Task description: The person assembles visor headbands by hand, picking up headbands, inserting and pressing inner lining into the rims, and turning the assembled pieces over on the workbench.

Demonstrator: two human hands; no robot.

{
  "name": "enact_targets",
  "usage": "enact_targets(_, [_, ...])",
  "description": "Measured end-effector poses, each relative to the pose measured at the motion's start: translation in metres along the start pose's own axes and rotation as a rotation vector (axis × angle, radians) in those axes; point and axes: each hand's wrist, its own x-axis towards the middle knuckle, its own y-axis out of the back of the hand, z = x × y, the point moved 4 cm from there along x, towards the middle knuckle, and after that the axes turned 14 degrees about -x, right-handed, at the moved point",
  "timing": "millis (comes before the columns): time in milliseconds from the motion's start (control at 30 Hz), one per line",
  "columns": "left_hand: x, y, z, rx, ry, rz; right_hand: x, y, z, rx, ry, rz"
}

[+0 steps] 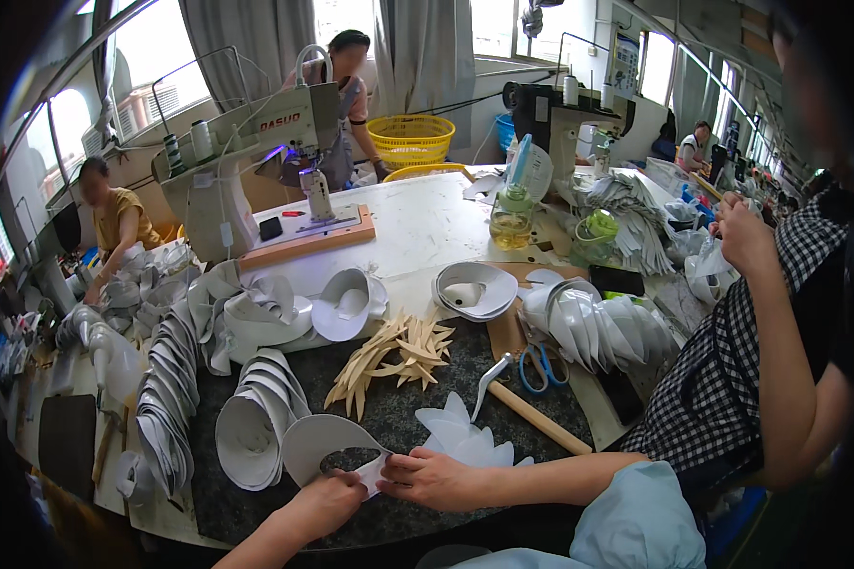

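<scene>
A white curved shoe-upper piece (pixel 315 438) is held over the dark work slab (pixel 370 427) near its front edge. My left hand (pixel 324 503) has its fingers closed on the lower edge of this piece. Just to the right, my right hand (pixel 432 479) pinches the same edge, so both hands almost meet. Beyond my right hand lie translucent pointed pieces (pixel 457 431). Farther back sits a heap of tan curved strips (pixel 394 356). A hammer (pixel 541 417) with a wooden handle and blue-handled scissors (pixel 543 368) rest to the right.
Nested white uppers stand in stacks on the left (pixel 256 417) and right (pixel 598 322). Sewing machines (pixel 218 180) and a bottle of yellowish liquid (pixel 510 218) stand behind. At right, a person in a checked apron (pixel 721 379) is close to my right arm. Other people work farther off.
</scene>
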Motion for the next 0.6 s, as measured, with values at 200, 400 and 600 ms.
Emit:
enact_targets(200, [-0.003, -0.004, 0.025, 0.339, 0.067, 0.0, 0.006, -0.001, -0.005, 0.08, 0.02, -0.032])
enact_targets(400, [0.013, -0.01, 0.009, 0.177, 0.135, 0.047, -0.001, 0.011, -0.007, 0.042, -0.018, -0.149])
enact_targets(600, [0.009, -0.012, -0.006, 0.07, 0.257, 0.254, 0.01, 0.017, -0.005, 0.014, 0.039, -0.148])
